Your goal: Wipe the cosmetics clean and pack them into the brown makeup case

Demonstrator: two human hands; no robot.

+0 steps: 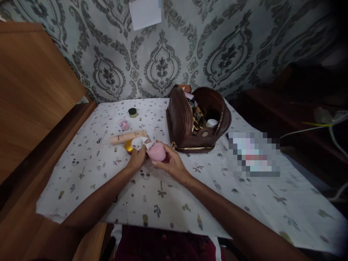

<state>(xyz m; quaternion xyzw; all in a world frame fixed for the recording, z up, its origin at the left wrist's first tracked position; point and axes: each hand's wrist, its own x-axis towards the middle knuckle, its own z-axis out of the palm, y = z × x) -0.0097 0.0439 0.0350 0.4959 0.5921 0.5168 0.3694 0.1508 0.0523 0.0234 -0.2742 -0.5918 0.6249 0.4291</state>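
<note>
My right hand [174, 165] is wrapped around a smooth pink rounded container [157, 152], whose exact kind I cannot make out. In my left hand [137, 157] a crumpled white wipe [140, 142] is pinched, and its edge touches the container. Just behind my left hand lie a peach-coloured tube [126, 137] and a yellow-gold round item [128, 146], partly hidden by the wipe and hand. Farther back are a small pink bottle [124, 124] and a dark-lidded round jar [132, 112].
An unzipped brown makeup bag [178, 119] full of cosmetics stands right of my hands. A blurred-out flat object [254, 154] lies farther right on the printed tablecloth [163, 203]. A wooden cabinet [35, 90] borders the left side; a cable [304, 130] runs at the right.
</note>
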